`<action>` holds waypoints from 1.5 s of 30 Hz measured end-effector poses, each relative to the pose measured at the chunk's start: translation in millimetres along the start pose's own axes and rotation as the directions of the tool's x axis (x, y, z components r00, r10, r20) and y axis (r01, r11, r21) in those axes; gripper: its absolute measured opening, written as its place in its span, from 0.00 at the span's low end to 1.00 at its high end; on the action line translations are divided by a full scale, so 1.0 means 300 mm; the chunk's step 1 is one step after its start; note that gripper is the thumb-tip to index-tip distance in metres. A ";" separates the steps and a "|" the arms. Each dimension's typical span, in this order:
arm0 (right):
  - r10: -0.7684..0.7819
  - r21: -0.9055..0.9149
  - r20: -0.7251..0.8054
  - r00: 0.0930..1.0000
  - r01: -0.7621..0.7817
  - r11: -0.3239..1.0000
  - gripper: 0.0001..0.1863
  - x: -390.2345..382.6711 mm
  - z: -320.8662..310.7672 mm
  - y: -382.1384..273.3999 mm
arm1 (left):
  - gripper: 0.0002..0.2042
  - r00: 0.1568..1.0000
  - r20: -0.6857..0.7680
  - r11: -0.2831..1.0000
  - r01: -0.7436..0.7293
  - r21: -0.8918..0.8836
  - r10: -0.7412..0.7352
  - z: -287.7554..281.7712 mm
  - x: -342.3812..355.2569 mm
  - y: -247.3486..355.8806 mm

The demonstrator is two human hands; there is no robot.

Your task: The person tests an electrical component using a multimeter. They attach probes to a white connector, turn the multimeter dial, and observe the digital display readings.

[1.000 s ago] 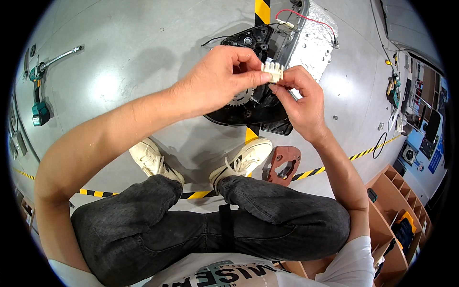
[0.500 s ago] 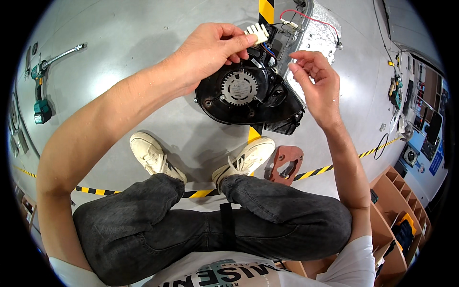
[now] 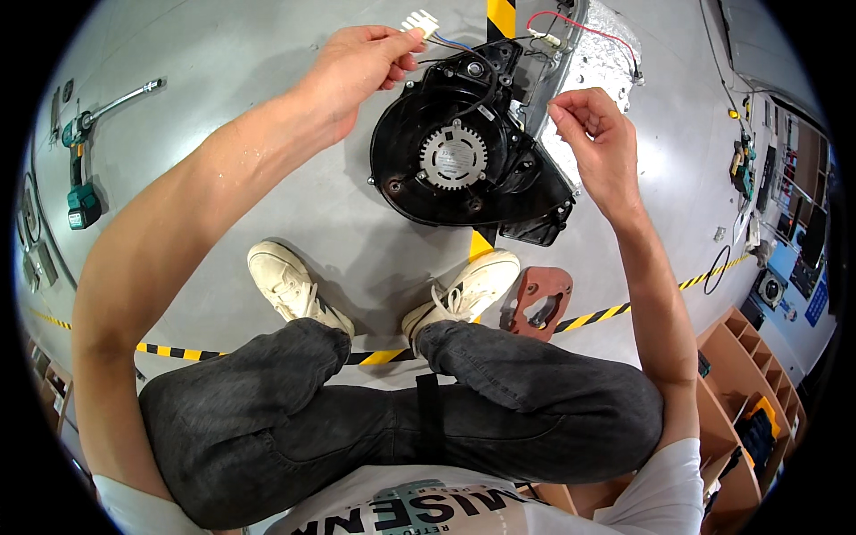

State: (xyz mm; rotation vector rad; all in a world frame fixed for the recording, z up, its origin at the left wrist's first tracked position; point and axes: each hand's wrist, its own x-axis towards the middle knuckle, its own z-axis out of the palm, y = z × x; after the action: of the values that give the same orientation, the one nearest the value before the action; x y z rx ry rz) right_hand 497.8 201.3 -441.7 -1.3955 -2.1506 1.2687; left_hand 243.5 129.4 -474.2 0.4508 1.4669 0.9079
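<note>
Between the thumb and fingers of my left hand [image 3: 361, 71] is a white, pronged wire connector [image 3: 419, 24]. Blue and dark wires [image 3: 453, 43] run from it toward a black blower fan housing [image 3: 401, 192], which lies on the floor beyond my feet. At the housing's centre sits a round, toothed silver motor cover [image 3: 453, 156]. My right hand [image 3: 602, 138] hovers over the housing's right side, beside a silver foil-covered metal part [image 3: 593, 67]. Its fingers are curled, thumb against index finger, and nothing shows in them.
A reddish-brown plate with a cutout [image 3: 544, 301] lies by my right shoe [image 3: 473, 290]. Far left rests a green cordless ratchet [image 3: 80, 169]. A red wire [image 3: 584, 25] arcs over the foil-covered part. Wooden shelving [image 3: 727, 392] stands at the lower right.
My left hand has moved left, taking the connector away from the housing and drawing its wires out. My right thumb and index finger have closed together.
</note>
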 end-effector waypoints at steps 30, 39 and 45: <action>0.030 -0.115 0.224 0.974 -0.004 0.993 0.06 -0.051 0.061 0.045 | 0.10 0.981 -0.195 0.987 0.024 0.156 0.007 -0.151 0.087 -0.113; 0.031 -0.128 0.225 0.974 -0.002 0.992 0.06 -0.047 0.063 0.050 | 0.11 0.977 -0.211 0.986 0.036 0.164 -0.001 -0.148 0.088 -0.115; 0.016 -0.143 0.225 0.974 0.017 0.990 0.07 -0.045 0.062 0.056 | 0.11 0.978 -0.210 0.987 0.036 0.154 -0.003 -0.147 0.090 -0.117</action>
State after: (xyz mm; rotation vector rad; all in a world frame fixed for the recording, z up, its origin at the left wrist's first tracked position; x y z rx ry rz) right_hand 502.6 182.7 -462.7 -1.3614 -2.4366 1.3538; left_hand 206.1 116.7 -522.8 0.4663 1.7409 0.8470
